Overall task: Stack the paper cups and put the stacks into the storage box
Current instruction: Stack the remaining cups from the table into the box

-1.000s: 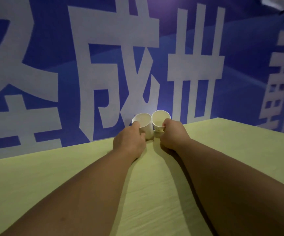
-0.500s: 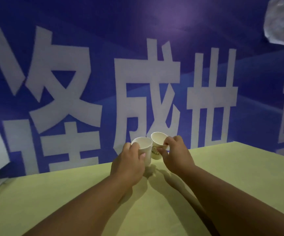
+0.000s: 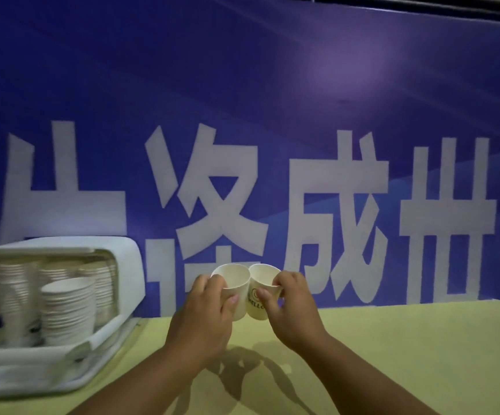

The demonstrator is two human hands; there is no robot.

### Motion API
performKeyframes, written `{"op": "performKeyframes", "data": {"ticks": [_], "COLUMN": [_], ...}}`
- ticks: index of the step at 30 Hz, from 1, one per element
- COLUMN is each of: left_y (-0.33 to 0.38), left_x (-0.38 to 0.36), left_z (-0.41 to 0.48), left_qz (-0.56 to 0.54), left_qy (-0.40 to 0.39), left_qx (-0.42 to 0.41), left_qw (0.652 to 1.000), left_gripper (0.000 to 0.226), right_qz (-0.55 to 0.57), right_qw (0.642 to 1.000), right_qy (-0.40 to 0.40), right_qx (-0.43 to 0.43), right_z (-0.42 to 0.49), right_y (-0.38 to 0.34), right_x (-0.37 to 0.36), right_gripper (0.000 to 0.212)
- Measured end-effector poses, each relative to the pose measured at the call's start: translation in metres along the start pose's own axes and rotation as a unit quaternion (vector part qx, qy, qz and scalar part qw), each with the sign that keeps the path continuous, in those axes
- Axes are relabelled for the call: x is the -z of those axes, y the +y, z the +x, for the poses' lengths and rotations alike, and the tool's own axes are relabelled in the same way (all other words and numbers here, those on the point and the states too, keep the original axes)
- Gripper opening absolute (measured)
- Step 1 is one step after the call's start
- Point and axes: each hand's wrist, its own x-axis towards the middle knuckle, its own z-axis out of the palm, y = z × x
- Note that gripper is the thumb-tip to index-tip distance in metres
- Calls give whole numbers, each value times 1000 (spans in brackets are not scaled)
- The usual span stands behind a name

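Observation:
My left hand [image 3: 203, 320] grips a plain white paper cup [image 3: 233, 281], and my right hand [image 3: 292, 310] grips a second white cup [image 3: 260, 290] with a printed logo. Both cups are held upright above the table, side by side, their rims touching. At the left stands the white storage box [image 3: 63, 359], holding several tall stacks of paper cups [image 3: 69, 307]; it is blurred.
The yellow-green table [image 3: 392, 354] stretches under my arms, with bare surface to the right. A blue banner with large white characters [image 3: 332, 205] hangs right behind the table's far edge.
Both hands have lifted the cups off the table and carried them leftward. The view has swung left, bringing the storage box with its stacks into sight.

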Motion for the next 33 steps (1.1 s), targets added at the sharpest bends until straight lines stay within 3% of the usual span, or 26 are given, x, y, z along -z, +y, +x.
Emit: {"op": "performKeyframes", "data": {"ticks": [10, 19, 23, 27, 33], "left_y": [-83, -136, -160, -182, -177], "left_x": [113, 160, 185, 187, 179], "left_z": [-16, -25, -14, -14, -10], "left_qz": [17, 36, 17, 34, 27], "left_qy": [80, 169, 249, 226, 215], "left_qx": [-42, -66, -37, -3, 15], "left_qw": [996, 983, 968, 974, 976], "left_gripper": [2, 28, 25, 9, 13], "right_qz": [122, 204, 233, 261, 249], "right_qw": [992, 976, 969, 963, 966], "right_qy": [6, 36, 47, 51, 50], "right_qx": [45, 66, 60, 50, 54], "right_z": [-14, -13, -4, 2, 2], "right_y": [-109, -170, -196, -213, -213], "right_x": [-87, -142, -159, -171, -180], "right_gripper": [17, 12, 8, 5, 6]}}
